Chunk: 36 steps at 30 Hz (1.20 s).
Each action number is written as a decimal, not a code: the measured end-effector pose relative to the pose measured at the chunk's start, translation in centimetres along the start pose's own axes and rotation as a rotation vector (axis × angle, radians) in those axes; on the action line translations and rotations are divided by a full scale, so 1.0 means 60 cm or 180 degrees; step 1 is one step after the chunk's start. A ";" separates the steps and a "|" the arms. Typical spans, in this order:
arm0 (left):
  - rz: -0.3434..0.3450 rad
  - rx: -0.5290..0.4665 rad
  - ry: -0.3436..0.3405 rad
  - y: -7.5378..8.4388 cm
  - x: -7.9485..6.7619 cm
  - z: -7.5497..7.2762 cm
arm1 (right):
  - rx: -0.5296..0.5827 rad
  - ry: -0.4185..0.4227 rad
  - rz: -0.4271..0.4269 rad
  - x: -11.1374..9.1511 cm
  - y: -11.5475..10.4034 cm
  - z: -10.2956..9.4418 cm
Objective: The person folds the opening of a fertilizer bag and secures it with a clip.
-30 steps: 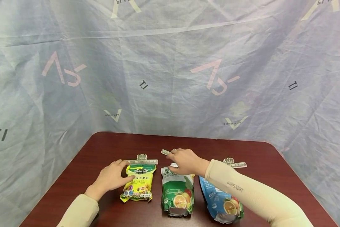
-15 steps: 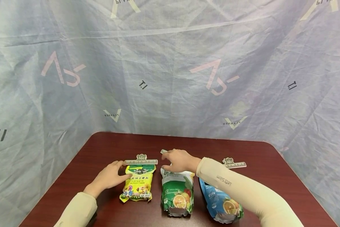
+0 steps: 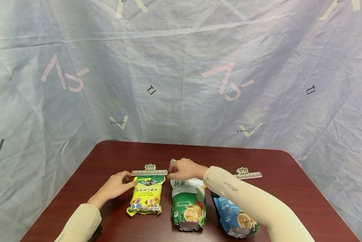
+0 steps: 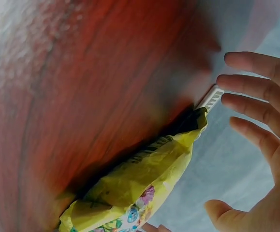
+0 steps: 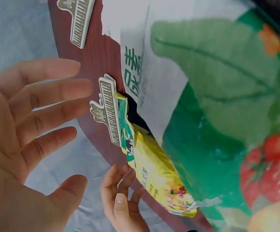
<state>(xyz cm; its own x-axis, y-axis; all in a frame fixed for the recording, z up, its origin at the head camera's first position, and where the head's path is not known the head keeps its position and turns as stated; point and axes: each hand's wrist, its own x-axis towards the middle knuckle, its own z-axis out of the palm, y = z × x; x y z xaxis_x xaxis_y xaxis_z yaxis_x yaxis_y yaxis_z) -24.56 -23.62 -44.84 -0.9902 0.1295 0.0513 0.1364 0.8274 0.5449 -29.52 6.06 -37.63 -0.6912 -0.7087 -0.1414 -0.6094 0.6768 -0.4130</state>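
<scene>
My left hand (image 3: 113, 186) hovers at the upper left of a yellow plant fertilizer bag (image 3: 147, 196), fingers loosely spread and holding nothing. Along that bag's top edge lies a piano-keyboard-patterned clip (image 3: 149, 172); in the left wrist view its end (image 4: 211, 98) shows close to the fingertips. My right hand (image 3: 187, 169) is over the top of a green-and-white bag (image 3: 188, 203), its fingertips near the right end of the same clip. The right wrist view shows that hand (image 5: 14, 164) with fingers apart and nothing between them.
A blue bag (image 3: 235, 215) with an orange picture lies at the right, partly under my right sleeve (image 3: 247, 198). A second clip (image 3: 172, 161) shows behind my right hand, and a third (image 3: 248, 175) lies behind the blue bag. A grey cloth (image 3: 181, 101) hangs behind the dark red table (image 3: 123, 154).
My right hand has moved left across the top of the green bag toward the yellow bag's clip. The left hand has drawn slightly left, its thumb coming off over the yellow bag.
</scene>
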 end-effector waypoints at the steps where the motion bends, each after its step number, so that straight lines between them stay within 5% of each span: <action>1: -0.0029 -0.0019 0.0004 0.000 0.001 0.000 | 0.0084 -0.0012 0.0021 0.002 0.001 0.000; 10: -0.0265 -0.0205 -0.0009 -0.001 0.006 -0.005 | 0.0633 -0.0041 0.0170 0.018 0.007 0.008; 20: -0.0558 -0.1007 -0.0107 -0.005 0.012 0.000 | 0.1335 -0.0020 0.0566 0.031 0.007 0.021; 28: -0.0669 -0.1381 -0.0127 -0.009 0.016 0.003 | 0.2097 -0.0061 0.0867 0.044 0.007 0.034; 36: -0.0636 -0.1734 -0.0152 -0.006 0.019 0.010 | 0.2352 -0.0153 0.0971 0.050 0.002 0.045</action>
<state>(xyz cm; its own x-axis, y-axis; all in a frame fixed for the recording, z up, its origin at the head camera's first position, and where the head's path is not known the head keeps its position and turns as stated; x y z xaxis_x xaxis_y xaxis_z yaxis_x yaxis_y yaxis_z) -25.72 -23.41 -45.49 -0.9912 0.0348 -0.1276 -0.0995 0.4394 0.8928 -30.63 3.50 -40.55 -0.7582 -0.5328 -0.3758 0.0303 0.5470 -0.8366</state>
